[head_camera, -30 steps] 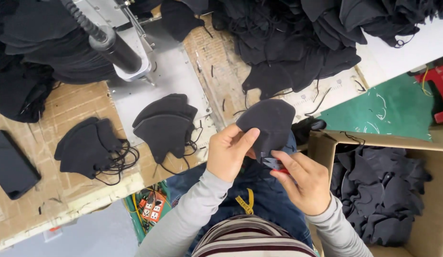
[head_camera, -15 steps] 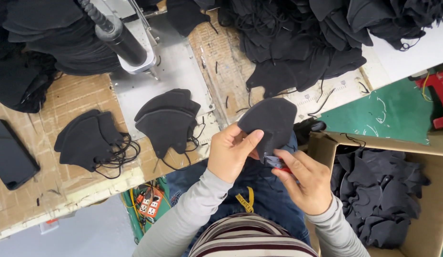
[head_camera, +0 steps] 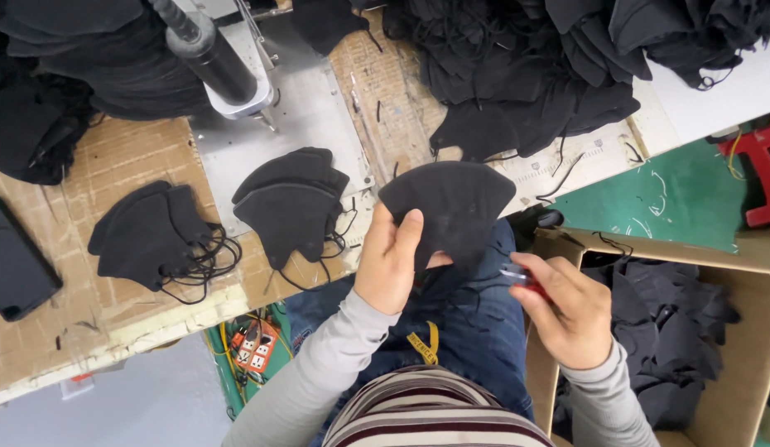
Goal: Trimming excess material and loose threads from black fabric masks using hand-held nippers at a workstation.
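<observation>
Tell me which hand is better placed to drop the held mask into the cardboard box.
Left, probably. The left hand already grips the black mask, while the right hand, though nearer the cardboard box, is occupied with a small red tool. The left would have to reach across, though.

We see a cardboard-topped bench [head_camera: 79, 273] bearing black mask stacks [head_camera: 290, 207] at ten o'clock, a metal plate [head_camera: 306, 112] at eleven

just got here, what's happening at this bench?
A seated person holds a black mask up in the left hand. The right hand grips a small red tool just beside it, apart from the mask. Two mask stacks lie on the table, and more fill the box at right.
</observation>
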